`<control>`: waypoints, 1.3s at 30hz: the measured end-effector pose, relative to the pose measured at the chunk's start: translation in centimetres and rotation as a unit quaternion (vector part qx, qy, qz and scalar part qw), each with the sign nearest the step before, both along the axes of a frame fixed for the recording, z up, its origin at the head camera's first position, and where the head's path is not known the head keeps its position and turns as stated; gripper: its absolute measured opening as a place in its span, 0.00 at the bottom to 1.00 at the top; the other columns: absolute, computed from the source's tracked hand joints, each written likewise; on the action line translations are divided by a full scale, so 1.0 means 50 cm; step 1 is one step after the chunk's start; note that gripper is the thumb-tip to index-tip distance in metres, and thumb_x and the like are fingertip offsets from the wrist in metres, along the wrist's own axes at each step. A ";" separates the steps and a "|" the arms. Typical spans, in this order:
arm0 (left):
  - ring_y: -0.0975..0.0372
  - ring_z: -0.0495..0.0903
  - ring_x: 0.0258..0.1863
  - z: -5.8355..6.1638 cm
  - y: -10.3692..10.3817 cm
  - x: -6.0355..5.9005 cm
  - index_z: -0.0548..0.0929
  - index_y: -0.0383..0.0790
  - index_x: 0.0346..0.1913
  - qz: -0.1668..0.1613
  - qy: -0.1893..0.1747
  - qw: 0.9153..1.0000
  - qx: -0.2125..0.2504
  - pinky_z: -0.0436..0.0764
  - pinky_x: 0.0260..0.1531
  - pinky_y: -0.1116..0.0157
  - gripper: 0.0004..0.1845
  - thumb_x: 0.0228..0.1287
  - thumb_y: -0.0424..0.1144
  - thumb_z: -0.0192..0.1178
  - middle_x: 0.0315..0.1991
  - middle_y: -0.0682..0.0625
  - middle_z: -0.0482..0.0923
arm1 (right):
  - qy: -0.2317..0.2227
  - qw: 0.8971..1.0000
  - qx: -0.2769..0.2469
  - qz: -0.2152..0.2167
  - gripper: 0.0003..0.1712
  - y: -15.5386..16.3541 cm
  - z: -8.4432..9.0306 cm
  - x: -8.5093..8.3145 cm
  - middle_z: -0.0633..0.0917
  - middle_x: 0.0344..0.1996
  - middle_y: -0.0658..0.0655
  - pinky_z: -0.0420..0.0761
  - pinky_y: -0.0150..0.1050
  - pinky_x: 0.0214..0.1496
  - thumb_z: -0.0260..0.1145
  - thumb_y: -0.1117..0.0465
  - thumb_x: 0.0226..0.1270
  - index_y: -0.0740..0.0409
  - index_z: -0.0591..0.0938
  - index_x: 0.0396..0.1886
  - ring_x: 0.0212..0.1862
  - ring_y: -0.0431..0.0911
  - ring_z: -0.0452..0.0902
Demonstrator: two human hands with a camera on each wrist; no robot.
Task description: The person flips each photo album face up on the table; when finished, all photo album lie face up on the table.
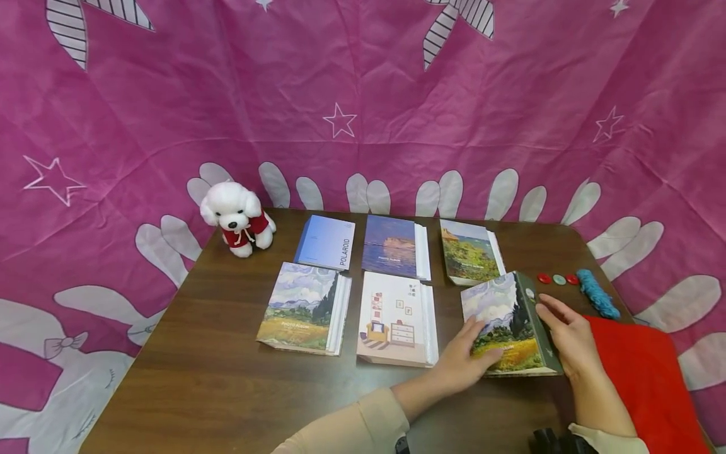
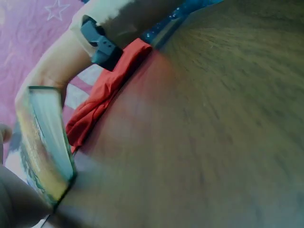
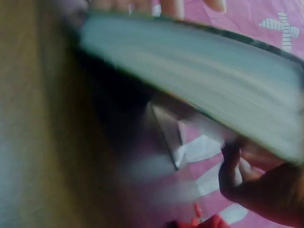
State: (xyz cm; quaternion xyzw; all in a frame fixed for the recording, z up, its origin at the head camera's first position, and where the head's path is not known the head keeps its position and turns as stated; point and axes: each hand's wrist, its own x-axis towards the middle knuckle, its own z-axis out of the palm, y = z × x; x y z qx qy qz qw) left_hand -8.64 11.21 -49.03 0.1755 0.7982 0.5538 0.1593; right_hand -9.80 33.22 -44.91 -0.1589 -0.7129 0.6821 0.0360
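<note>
Head view: the left hand point(image 1: 467, 359) lies with straight fingers flat on the front cover of a thick photo album with a painted wheat-field and cypress cover and a dark green spine point(image 1: 507, 325), at the cover's near-left corner. The right hand point(image 1: 570, 337) rests against the green spine, fingers extended along it and thumb toward the near edge; the grip is spread, not curled round the album. The album sits tilted on the dark brown wooden table point(image 1: 227, 378), its spine side raised toward the right hand. Just beyond the right hand lie two red buttons point(image 1: 544, 278) with a teal button point(image 1: 559, 279) between them, and beside those a bundle of blue yarn point(image 1: 597, 293). Touching the right forearm on its outer side is a red felt cloth point(image 1: 646, 378). To the left of the left hand, five further photo albums point(image 1: 397, 318) lie flat in two rows. Well beyond the left hand, at the far left table corner, sits a white plush dog in a red jacket point(image 1: 238, 217). Left wrist view shows the album's page edge point(image 2: 47, 137) raised off the table, with the red cloth behind it. Right wrist view is blurred; fingertips point(image 3: 171, 5) show above the page block.
</note>
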 end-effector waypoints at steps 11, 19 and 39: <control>0.58 0.55 0.77 0.023 0.012 0.002 0.53 0.51 0.82 -0.032 0.013 0.995 0.093 0.71 0.65 0.67 0.36 0.78 0.55 0.50 0.81 0.50 0.49 | 0.078 0.988 -0.100 0.090 0.17 -0.030 0.029 0.010 0.88 0.39 0.45 0.87 0.38 0.31 0.59 0.61 0.79 0.43 0.86 0.59 0.32 0.41 0.86; 0.56 0.48 0.79 0.075 -0.028 0.012 0.49 0.35 0.81 0.013 0.092 0.989 0.117 0.70 0.67 0.62 0.42 0.76 0.53 0.52 0.83 0.50 0.37 | 0.066 0.985 -0.037 0.155 0.19 -0.068 -0.021 0.004 0.85 0.47 0.38 0.83 0.33 0.44 0.54 0.59 0.81 0.52 0.78 0.66 0.46 0.36 0.81; 0.51 0.68 0.71 0.027 -0.047 -0.026 0.60 0.35 0.78 0.060 -0.017 0.998 -0.008 0.69 0.69 0.56 0.42 0.74 0.62 0.51 0.75 0.42 0.63 | -0.075 0.968 0.154 0.186 0.42 -0.025 -0.028 -0.014 0.53 0.76 0.77 0.54 0.73 0.70 0.52 0.47 0.81 0.70 0.50 0.79 0.74 0.72 0.48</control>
